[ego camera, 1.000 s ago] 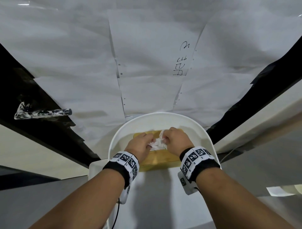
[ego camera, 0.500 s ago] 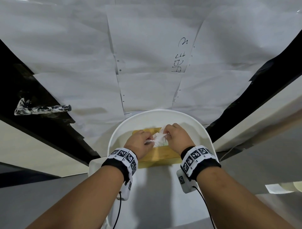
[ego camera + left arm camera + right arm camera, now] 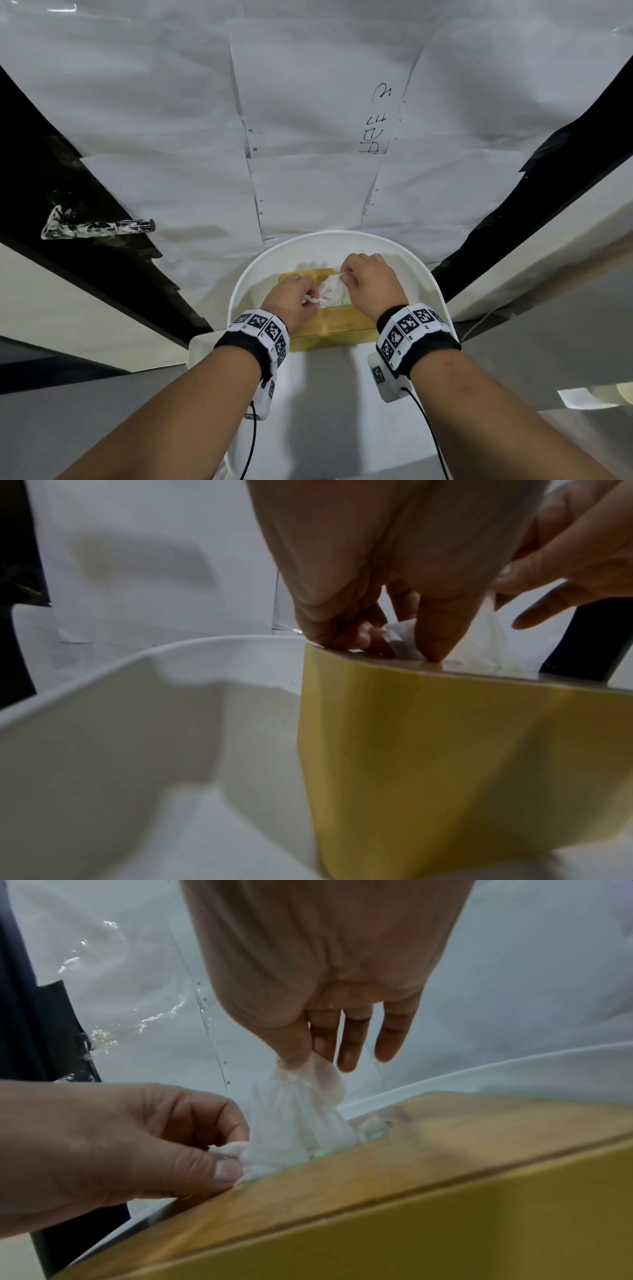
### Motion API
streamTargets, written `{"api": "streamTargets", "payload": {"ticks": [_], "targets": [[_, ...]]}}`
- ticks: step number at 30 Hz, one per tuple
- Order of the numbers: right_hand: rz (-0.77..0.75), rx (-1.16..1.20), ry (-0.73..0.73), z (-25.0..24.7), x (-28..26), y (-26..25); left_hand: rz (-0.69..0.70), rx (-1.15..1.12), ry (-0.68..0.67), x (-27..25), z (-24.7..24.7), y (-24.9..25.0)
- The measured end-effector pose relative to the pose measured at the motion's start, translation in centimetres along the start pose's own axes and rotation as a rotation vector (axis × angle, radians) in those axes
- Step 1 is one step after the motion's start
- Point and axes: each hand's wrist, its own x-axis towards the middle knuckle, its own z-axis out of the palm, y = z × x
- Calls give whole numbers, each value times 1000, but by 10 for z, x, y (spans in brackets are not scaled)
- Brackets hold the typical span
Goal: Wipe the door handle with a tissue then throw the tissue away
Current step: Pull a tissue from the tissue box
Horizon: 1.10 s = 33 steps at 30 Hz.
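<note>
The right hand (image 3: 371,286) pinches the top of a white tissue (image 3: 333,291) between thumb and forefinger, its other three fingers (image 3: 356,1039) hanging straight and loose. The left hand (image 3: 291,301) pinches a lower corner of the same tissue between thumb and curled fingers, its thumb tip pressed down on the lid just beside the slot. The tissue stands up crumpled between the two hands, its lower end still in the slot of a yellow tissue box (image 3: 329,329) with a wooden-looking lid (image 3: 428,1153).

The box sits on the seat of a white chair (image 3: 404,260), close to its curved backrest, which rises behind and around the hands. Both wrists wear black bands with black-and-white marker squares (image 3: 265,325), and thin black cables hang down from them.

Behind the chair stands a dark door covered with overlapping sheets of white paper (image 3: 308,120), one bearing handwritten marks (image 3: 375,126). The door handle (image 3: 99,228), wrapped in clear shiny plastic, juts out far to the left, well apart from both hands and touched by neither. The chair's backrest stands between the hands and the door. A scrap of white paper (image 3: 582,399) lies on the grey floor at the right.
</note>
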Motion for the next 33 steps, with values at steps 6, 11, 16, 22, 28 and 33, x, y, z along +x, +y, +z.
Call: {"api": "streamTargets", "payload": {"ticks": [6, 11, 16, 22, 28, 33], "targets": [[43, 120, 67, -16, 0, -7, 2, 31, -9, 1, 1, 1], [47, 142, 30, -25, 8, -6, -33, -42, -31, 1, -1, 3], [-34, 155, -82, -11, 0, -10, 24, -220, -7, -1, -6, 5], [92, 308, -48, -8, 1, -8, -23, -280, 103, 1, -10, 0], [58, 345, -243, -7, -2, -14, -127, -438, 129, 1, -14, -3], [135, 245, -25, -4, 7, -14, -182, -446, 185, 1, -21, -2]]}}
